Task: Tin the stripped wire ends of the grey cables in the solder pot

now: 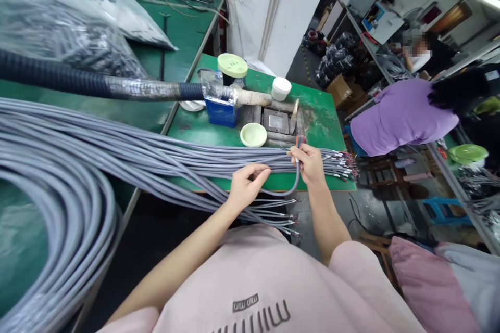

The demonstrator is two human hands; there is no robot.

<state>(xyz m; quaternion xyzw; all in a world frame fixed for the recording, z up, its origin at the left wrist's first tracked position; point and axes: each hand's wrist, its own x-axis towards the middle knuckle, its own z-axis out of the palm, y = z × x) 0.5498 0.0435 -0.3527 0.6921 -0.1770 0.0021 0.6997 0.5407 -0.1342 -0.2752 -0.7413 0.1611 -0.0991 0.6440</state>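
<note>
My right hand (308, 164) pinches a grey cable (296, 179) close to its end. Coloured wire ends (300, 141) stick up above the fingers, and the cable bends down in a loop towards the left. My left hand (248, 184) is just left of it, fingers curled and thumb near the index fingertip, with nothing visible between them. Beneath both hands lies a bundle of grey cables (219, 155), whose stripped ends (346, 164) fan out at the right edge of the green table (320, 114). Several more cable ends (289, 216) hang over the front edge.
Behind the bundle stand a soldering pot (277, 122), a pale green bowl (253, 135), a white tub (281, 88), a blue box (222, 113) and a ribbed hose (144, 88). Coiled cables (89, 208) fill the left. A person in purple (402, 114) sits at the right.
</note>
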